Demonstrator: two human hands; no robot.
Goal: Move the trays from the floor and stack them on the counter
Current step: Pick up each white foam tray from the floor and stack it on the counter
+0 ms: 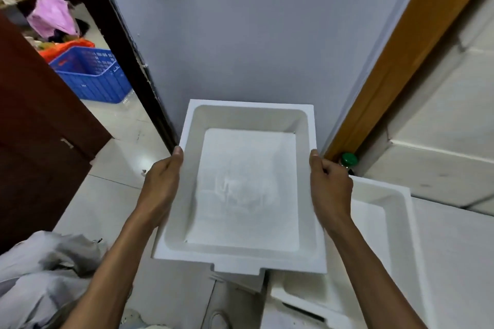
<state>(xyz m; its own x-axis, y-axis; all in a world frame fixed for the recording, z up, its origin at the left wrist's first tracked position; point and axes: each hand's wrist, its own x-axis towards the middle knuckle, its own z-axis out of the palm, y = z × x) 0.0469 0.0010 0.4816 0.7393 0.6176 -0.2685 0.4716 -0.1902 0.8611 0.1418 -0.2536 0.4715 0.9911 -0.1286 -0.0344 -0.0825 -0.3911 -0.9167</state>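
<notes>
1. Two hands, left hand (161, 181) and right hand (330, 187), fingers curled and pinching opposite rims of white tray (246, 189), frame centre, kept level for carrying.
2. Second tray (395, 211), lower right, awaiting pickup.
3. Blue crate (91, 75), upper left, beyond doorway.

A single wide-angle view from a camera worn on the person's head, looking forward and steeply down. It sits close above the two forearms and a white tray (240, 187), facing a pale wall (240, 43) and tiled floor (107, 203).
</notes>
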